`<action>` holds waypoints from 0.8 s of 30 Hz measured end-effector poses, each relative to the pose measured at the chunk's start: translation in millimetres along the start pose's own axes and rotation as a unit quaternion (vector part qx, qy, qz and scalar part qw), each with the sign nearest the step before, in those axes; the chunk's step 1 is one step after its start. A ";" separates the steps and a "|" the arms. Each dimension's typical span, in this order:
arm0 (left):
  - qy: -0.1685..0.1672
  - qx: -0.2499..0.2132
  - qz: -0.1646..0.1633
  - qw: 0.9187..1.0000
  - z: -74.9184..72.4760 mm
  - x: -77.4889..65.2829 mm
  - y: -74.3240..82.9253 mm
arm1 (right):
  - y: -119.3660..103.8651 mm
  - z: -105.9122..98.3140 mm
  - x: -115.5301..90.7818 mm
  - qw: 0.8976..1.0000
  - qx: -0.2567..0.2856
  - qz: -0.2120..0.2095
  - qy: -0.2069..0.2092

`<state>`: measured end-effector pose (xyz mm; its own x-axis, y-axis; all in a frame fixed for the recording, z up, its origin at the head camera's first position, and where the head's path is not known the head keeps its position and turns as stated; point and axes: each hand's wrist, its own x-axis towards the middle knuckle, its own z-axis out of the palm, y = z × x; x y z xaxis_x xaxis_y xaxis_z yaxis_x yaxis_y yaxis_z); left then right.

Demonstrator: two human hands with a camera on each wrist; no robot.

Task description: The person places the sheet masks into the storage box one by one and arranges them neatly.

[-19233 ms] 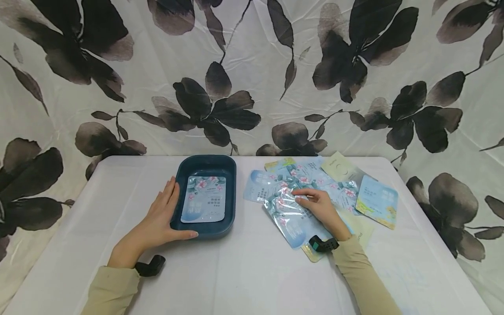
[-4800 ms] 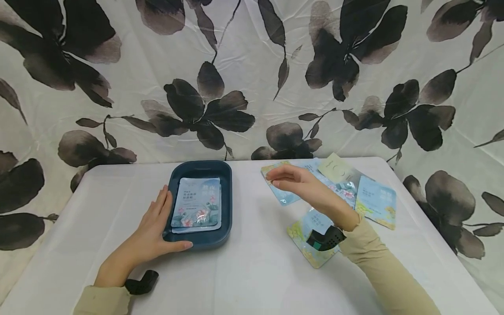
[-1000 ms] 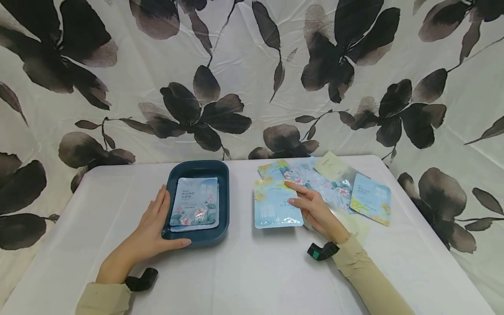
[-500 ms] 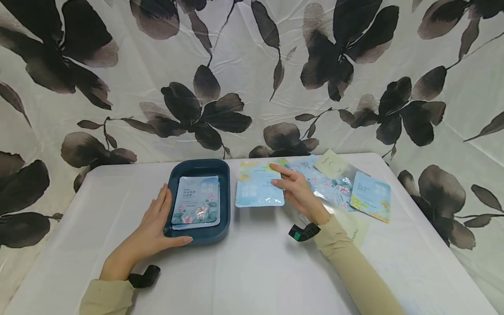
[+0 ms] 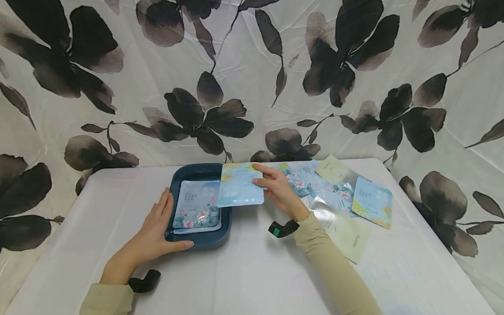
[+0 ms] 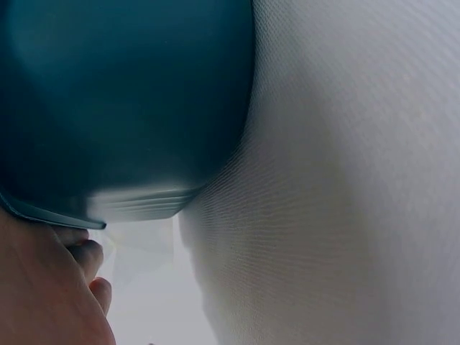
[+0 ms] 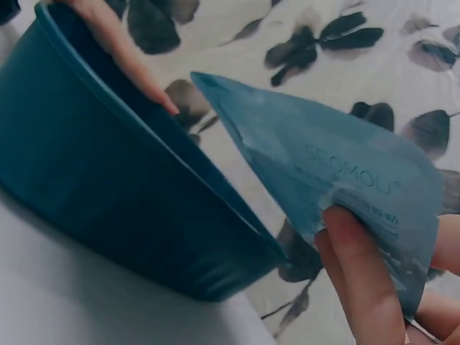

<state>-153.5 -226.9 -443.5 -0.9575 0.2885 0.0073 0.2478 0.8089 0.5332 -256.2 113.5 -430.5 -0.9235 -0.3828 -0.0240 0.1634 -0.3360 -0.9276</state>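
Observation:
A yellow-and-blue sheet mask packet (image 5: 241,186) is pinched along its right edge by my right hand (image 5: 279,192). It hovers beside and slightly over the right rim of a dark blue tray (image 5: 226,234); the right wrist view shows the packet (image 7: 323,158) tilted above the tray wall (image 7: 136,208). Inside the tray lies a small stack of flowered mask packets (image 5: 197,205). My left hand (image 5: 147,232) rests along the tray's left side, fingers straight, thumb stretched at the front rim. In the left wrist view, the tray (image 6: 136,93) hides part of that hand (image 6: 43,287).
Right of the tray, mask packets lie loosely overlapped: flowered blue ones (image 5: 332,194), a blue one with yellow print (image 5: 372,202), and pale green ones (image 5: 350,234). A white cloth covers the table (image 5: 244,280). Behind it hangs a floral curtain (image 5: 275,74).
My right hand has carried the yellow-and-blue packet left, from the pile's side to the tray's right rim. The left hand stays at the tray. Earlier, the second packet joined the tray.

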 end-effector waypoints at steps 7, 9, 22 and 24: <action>0.000 0.001 0.001 1.000 0.7 -1.0 -0.9 | 7.2 20.7 12.5 0.999 -0.046 0.020 0.004; -0.001 0.002 0.002 1.000 1.0 -1.2 -1.4 | 8.7 27.7 15.1 0.998 -0.066 0.024 -0.002; -0.008 -0.007 0.009 1.000 -1.1 -1.1 -1.4 | 14.7 76.4 32.5 0.980 -0.188 0.055 -0.031; -0.009 -0.007 0.009 1.000 -1.0 -1.0 -1.6 | 15.8 82.6 35.4 0.976 -0.206 0.065 -0.037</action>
<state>-153.1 -229.0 -443.5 -0.9500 0.3122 0.0025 0.2630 0.7961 0.5450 -257.6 23.5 -415.2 -0.8739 -0.4662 -0.1378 0.1092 0.0880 -0.9901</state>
